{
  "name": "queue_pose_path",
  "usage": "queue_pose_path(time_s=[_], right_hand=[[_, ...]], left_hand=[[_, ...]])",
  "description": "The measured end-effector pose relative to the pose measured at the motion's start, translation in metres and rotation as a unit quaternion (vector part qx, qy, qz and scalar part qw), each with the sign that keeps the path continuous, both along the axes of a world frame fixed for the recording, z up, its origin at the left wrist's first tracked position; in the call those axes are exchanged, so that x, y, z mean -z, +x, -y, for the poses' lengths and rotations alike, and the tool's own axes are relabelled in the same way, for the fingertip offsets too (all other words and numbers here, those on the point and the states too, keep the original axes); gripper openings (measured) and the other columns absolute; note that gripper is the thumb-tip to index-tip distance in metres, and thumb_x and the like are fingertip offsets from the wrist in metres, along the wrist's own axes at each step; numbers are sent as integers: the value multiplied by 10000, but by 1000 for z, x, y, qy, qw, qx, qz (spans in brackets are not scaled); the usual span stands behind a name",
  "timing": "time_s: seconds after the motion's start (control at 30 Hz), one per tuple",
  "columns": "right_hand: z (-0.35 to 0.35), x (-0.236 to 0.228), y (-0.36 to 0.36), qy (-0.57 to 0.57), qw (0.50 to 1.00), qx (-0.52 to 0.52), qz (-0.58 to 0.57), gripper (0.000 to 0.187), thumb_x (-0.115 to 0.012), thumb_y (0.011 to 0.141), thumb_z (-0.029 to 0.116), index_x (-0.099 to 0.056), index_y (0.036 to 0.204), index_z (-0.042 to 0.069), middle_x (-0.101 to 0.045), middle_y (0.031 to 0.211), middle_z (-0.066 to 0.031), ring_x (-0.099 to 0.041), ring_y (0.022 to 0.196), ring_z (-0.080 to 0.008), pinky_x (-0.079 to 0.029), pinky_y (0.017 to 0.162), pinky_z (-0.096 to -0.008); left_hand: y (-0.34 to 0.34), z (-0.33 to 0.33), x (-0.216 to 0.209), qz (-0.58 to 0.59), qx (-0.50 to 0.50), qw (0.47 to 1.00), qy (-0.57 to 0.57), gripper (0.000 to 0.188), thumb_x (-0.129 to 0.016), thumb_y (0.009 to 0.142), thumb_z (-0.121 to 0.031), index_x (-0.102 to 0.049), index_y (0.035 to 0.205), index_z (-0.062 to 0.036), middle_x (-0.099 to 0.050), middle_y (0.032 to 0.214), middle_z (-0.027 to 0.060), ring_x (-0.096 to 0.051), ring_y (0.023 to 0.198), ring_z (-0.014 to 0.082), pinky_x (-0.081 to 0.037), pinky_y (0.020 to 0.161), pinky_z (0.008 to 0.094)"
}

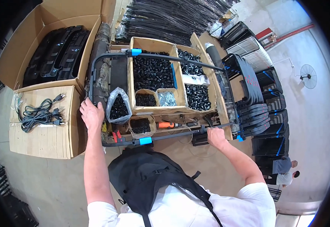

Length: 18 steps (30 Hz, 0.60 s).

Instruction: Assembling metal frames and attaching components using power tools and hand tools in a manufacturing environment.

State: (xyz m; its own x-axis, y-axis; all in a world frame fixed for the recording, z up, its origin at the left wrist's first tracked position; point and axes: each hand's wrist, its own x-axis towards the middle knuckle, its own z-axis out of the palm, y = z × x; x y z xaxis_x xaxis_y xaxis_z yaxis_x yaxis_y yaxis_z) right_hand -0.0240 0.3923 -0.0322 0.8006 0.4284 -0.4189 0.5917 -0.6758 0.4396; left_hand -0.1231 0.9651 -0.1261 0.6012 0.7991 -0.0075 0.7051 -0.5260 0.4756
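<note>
A black tubular metal frame [172, 134] with blue pieces on its bars lies across the workbench in front of me. My left hand [93, 113] is closed over its left side bar, with the fingertips partly hidden. At the near bar, toward the right end, my right hand [217, 137] is curled into a fist around the bar; its fingers are mostly out of sight. Just beyond that fist lies a dark tool [209, 120] whose kind I cannot make out. An orange-and-black power screwdriver [165, 125] rests between the near bar and the wooden parts box [155, 110].
Black plastic caps [151, 72] and silver screws [167, 99] fill the box. Left of it stand a bag of black parts [118, 108], a carton of black panels [55, 56] and coiled power cords [40, 113]. Stacked black frames [254, 117] stand right, with two people [282, 172] beyond.
</note>
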Motion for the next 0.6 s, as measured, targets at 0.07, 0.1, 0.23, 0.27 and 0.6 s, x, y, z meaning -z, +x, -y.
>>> queue_pose_path(time_s=[0.07, 0.1, 0.23, 0.27, 0.6], right_hand=[[-57, -29, -12, 154, 984, -82, 44, 203, -596, 884, 133, -675, 1063, 80, -771, 989, -99, -742, 849, -276, -597, 700, -425], [-83, -45, -18, 191, 973, -118, 47, 222, -602, 881, 135, -669, 1083, 74, -758, 1092, -109, -733, 867, -265, -594, 720, -412], [-52, -24, -9, -33, 998, -43, -16, 151, -633, 870, 153, -712, 973, 76, -767, 903, -75, -744, 852, -249, -592, 678, -404], [-16, -7, 6, -106, 991, 5, -78, 127, -621, 886, 148, -690, 983, 103, -754, 825, -54, -749, 783, -274, -591, 662, -430], [-33, -10, -5, -127, 989, 12, -75, 147, -576, 929, 170, -690, 975, 89, -745, 839, -19, -758, 816, -243, -570, 712, -383]], left_hand=[[-9, 0, -2, -10, -6, 1000, 21, 637, -722, 946, -352, -503, 1452, -34, -525, 1468, 187, -502, 1366, 401, -502, 1064, 559], [-13, -1, -1, -12, -5, 1000, 22, 637, -722, 946, -352, -503, 1452, -34, -525, 1468, 187, -502, 1366, 401, -502, 1064, 559], [-9, -2, 1, -4, -3, 1000, 14, 641, -726, 941, -358, -506, 1442, -24, -526, 1462, 193, -506, 1359, 402, -509, 1054, 560], [-6, -1, -1, 2, 1, 1000, 13, 642, -727, 940, -360, -507, 1439, -22, -526, 1459, 195, -507, 1356, 403, -511, 1051, 560], [-9, 1, 1, 2, 1, 1000, 6, 649, -731, 940, -354, -505, 1448, -20, -529, 1445, 193, -506, 1356, 399, -511, 1052, 560]])
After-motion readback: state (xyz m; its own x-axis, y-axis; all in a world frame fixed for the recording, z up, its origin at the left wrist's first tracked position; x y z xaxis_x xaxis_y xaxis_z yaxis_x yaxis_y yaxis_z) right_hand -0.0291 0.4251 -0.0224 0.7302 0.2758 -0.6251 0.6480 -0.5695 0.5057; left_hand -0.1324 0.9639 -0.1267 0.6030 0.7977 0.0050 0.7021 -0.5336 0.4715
